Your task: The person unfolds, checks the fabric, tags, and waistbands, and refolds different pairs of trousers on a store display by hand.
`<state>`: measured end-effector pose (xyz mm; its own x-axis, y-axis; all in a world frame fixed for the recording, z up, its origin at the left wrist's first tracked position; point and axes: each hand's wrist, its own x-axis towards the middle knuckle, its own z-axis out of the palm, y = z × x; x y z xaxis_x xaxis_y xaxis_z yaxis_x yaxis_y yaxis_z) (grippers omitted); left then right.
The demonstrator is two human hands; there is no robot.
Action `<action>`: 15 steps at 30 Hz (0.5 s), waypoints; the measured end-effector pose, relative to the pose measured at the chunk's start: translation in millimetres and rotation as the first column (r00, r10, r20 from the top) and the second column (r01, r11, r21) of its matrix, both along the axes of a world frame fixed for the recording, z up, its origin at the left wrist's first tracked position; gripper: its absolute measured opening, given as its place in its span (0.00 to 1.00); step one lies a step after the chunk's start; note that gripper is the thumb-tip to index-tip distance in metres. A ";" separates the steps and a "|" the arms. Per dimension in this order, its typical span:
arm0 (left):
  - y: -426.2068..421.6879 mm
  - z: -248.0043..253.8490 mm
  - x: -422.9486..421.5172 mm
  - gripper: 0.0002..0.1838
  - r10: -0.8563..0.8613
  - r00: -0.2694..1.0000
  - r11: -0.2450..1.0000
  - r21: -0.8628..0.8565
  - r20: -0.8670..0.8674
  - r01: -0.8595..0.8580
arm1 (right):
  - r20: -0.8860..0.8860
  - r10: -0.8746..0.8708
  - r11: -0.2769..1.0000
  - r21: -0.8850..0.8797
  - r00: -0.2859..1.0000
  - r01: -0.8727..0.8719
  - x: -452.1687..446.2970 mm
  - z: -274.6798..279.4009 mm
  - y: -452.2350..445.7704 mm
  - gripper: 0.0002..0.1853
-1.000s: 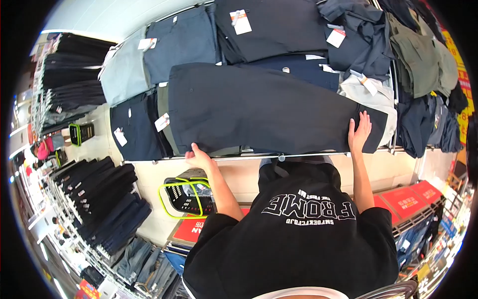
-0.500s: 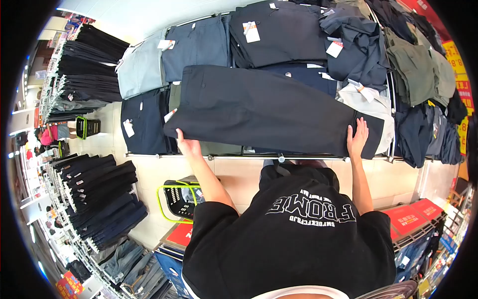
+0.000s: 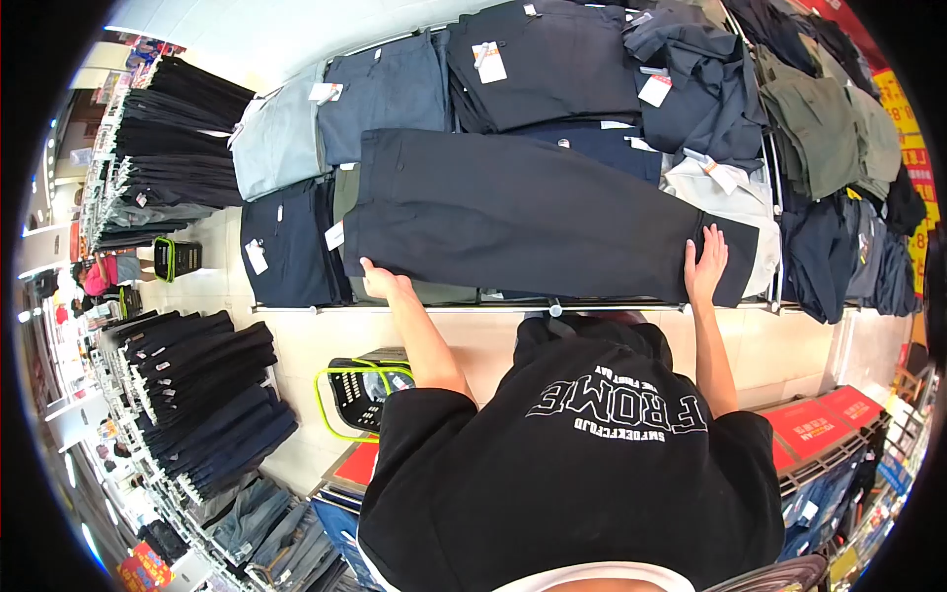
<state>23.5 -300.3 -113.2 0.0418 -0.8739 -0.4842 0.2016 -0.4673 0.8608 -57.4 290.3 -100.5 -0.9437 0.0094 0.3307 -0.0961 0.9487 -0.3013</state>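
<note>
Dark trousers (image 3: 513, 212), folded lengthwise, lie across other folded garments on the display rack. At their wide left end, my left hand (image 3: 383, 281) is at the lower corner, thumb and fingers closed on the fabric edge. My right hand (image 3: 704, 264) lies flat on the narrow leg end near the hem, fingers extended. A white tag (image 3: 334, 236) sticks out beside the wide end. Under the hem end is a light grey garment (image 3: 735, 202).
Folded dark trousers (image 3: 543, 74) and light grey ones (image 3: 281, 138) lie along the back. The rack's front rail (image 3: 454, 309) runs before me. A black and green basket (image 3: 360, 395) stands on the floor. Hanging trousers (image 3: 197, 365) line the left; a person (image 3: 99, 276) is far left.
Over the last second the wide end of the trousers was lifted and pulled, then settled again with my left hand at its corner. My right hand has stayed near the hem.
</note>
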 end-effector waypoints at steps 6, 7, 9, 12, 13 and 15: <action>1.4 6.2 18.0 0.22 -0.146 0.853 0.954 0.159 -0.500 0.256 | 0.011 -0.010 1.000 -0.018 1.000 0.010 1.6 3.5 0.4 0.26; -4.9 0.2 19.5 0.22 -0.154 0.853 0.952 0.156 -0.498 0.262 | -0.003 -0.001 1.000 -0.021 1.000 0.001 1.6 4.7 -0.4 0.26; -10.6 -2.4 18.6 0.25 -0.280 0.882 0.952 0.009 -0.379 0.306 | 0.000 0.002 1.000 -0.021 1.000 -0.002 2.3 6.2 0.3 0.27; 0.6 31.3 9.0 0.25 -0.240 0.965 0.961 -0.169 -0.106 0.220 | 0.007 0.004 1.000 -0.031 1.000 -0.003 2.6 6.5 1.5 0.27; 3.5 43.1 3.3 0.24 -0.154 0.987 0.978 -0.147 -0.034 0.148 | 0.003 0.010 1.000 -0.029 1.000 -0.010 2.2 4.4 3.5 0.27; -18.5 32.2 6.9 0.24 -0.228 0.951 0.973 -0.080 -0.209 0.215 | 0.004 0.012 0.999 -0.032 1.000 -0.012 2.7 2.9 5.9 0.27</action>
